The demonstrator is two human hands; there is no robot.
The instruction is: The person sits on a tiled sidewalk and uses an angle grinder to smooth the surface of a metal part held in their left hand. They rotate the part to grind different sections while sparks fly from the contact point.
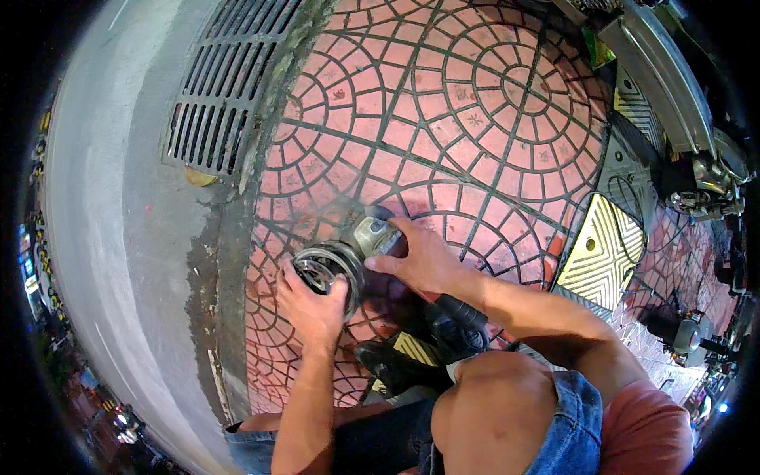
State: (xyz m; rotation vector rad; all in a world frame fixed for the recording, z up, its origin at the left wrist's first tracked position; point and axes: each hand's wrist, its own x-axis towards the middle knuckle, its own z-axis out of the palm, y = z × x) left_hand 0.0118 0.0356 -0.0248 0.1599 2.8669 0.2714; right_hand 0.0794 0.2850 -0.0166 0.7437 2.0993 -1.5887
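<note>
Low over the pink paving, my left hand point(313, 310) grips a round metal ring-shaped part point(354, 273) with an open, spoked-looking inside. Its thumb lies over the near rim and the fingers wrap the left side. My right hand point(431, 257) is closed round the body of an angle grinder point(374, 235). The grinder's silver gear head meets or nearly meets the ring's right edge; whether they touch I cannot tell. Its black tail end point(463, 311) passes under my right forearm. The grinder's disc is hidden or blurred, and a pale haze hangs just above both things.
A metal drain grate point(229, 99) lies along the kerb at the upper left, beside the grey road point(119, 261). Yellow-and-black ramp blocks point(599, 253) stand to the right, near a parked motorbike point(701, 186). My dark shoes point(404, 368) are close below the grinder.
</note>
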